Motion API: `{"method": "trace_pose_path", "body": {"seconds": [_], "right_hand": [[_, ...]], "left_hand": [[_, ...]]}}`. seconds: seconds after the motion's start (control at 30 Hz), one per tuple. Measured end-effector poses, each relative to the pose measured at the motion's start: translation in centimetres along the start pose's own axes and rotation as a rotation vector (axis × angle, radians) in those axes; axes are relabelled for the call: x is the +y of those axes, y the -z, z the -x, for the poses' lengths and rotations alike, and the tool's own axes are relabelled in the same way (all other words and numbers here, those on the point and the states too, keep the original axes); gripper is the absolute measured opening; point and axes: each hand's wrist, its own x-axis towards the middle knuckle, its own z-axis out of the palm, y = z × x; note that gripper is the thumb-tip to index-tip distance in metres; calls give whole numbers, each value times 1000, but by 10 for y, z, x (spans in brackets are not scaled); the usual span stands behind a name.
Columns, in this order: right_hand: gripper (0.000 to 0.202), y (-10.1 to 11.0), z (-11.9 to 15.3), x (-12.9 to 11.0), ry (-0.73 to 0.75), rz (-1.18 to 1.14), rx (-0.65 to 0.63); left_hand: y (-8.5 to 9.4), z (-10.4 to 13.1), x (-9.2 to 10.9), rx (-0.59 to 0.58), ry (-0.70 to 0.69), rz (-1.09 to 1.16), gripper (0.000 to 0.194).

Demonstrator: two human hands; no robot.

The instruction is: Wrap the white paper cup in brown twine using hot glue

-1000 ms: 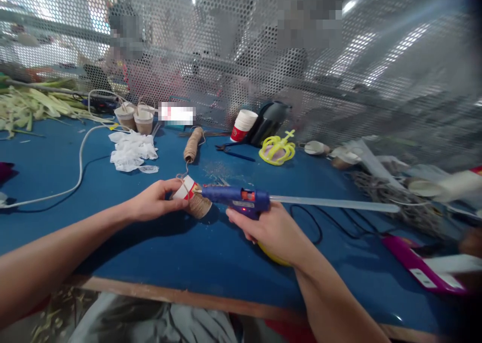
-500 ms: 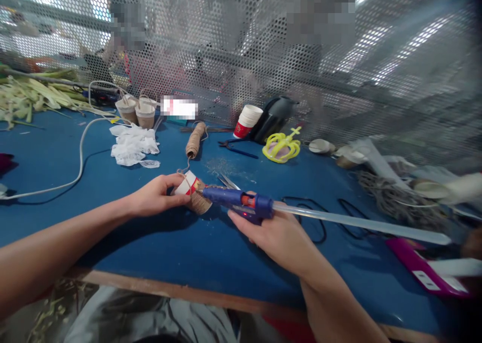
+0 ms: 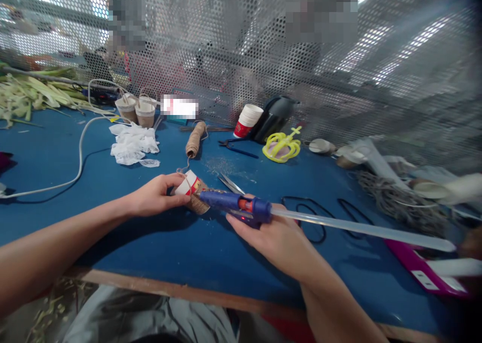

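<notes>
In the head view, take the twine spool [image 3: 195, 141] as landmark. On its near side, close to its lower end, find the paper cup [image 3: 185, 185], tilted, bare white at one end with a red printed band, wrapped in twine over the rest. Held there in the left hand [image 3: 160, 196], grip pinching the bare end between thumb and fingers. Linked to the spool, as far as can be made out, by a loose strand of twine.

Nearer than the spool and to its right, see the right hand [image 3: 271, 238], grip closed round the lower part of a blue glue gun [image 3: 223, 199]; whether pressing the trigger, cannot tell. Aimed nozzle-first at the wrapped part, touching or just short of it.

Judge the cup very light, thin-walled, easily dented, somewhat stiffened where wrapped. Probably smooth and apt to turn on bare paper, rougher on twine. Best taken lightly by the bare end, well away from the nozzle, likely hot. Squeezed hard, liable to buckle.

Expect hard, stiff plastic in the gun, perhaps a little tail-heavy from the long glue stick [image 3: 361, 227] behind. Best held by the handle. Also near and right of the spool, on the tabletop [image 3: 161, 247], note pointed metal blades [image 3: 230, 183], partly hidden.
</notes>
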Motion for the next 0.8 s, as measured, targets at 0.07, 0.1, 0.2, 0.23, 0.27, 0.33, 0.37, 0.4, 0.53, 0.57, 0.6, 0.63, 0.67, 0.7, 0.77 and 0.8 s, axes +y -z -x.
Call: {"method": "trace_pose_path", "body": {"seconds": [0.07, 0.1, 0.2, 0.23, 0.27, 0.33, 0.37, 0.4, 0.53, 0.57, 0.6, 0.63, 0.67, 0.7, 0.77, 0.8], "right_hand": [[24, 3, -2, -1, -47, -41, 2], [23, 4, -3, -2, -82, -71, 16], [20, 6, -4, -3, -162, -137, 62], [20, 7, -4, -3, -162, -136, 67], [21, 6, -3, -3, -140, -117, 68], [23, 6, -2, -2, -73, -55, 55], [24, 5, -1, -1, -43, -21, 54], [24, 5, -1, 0, -13, 16, 59], [24, 5, -2, 1, 22, 75, 102], [24, 6, -2, 0, 1, 51, 103], [23, 6, -3, -1, -31, 14, 101], [22, 7, -3, -1, -66, -27, 101], [21, 7, -3, -2, -92, -61, 97], [20, 7, -3, -2, -106, -83, 92], [20, 6, -2, -2, -97, -81, 80], [20, 6, -1, -1, -82, -62, 75]], "left_hand": [[0, 0, 0, -1, -10, -7, 17], [0, 0, 0, -3, -14, -12, 17], [1, 0, 0, -17, -31, -32, 16], [1, 0, 1, -26, -36, -39, 17], [1, 0, 0, -34, -40, -46, 17], [1, 0, 0, -49, -43, -57, 18], [1, 0, 0, -53, -45, -62, 18], [2, 0, 0, -54, -47, -67, 18], [1, 0, -1, -52, -56, -71, 17], [1, 0, -1, -53, -56, -69, 17], [1, 0, -1, -54, -57, -67, 16], [1, 0, -1, -55, -60, -65, 16], [1, 0, -1, -56, -62, -63, 16], [1, 0, -1, -58, -64, -64, 16], [1, 0, -1, -59, -64, -69, 16], [1, 0, -2, -60, -64, -71, 16]]}}
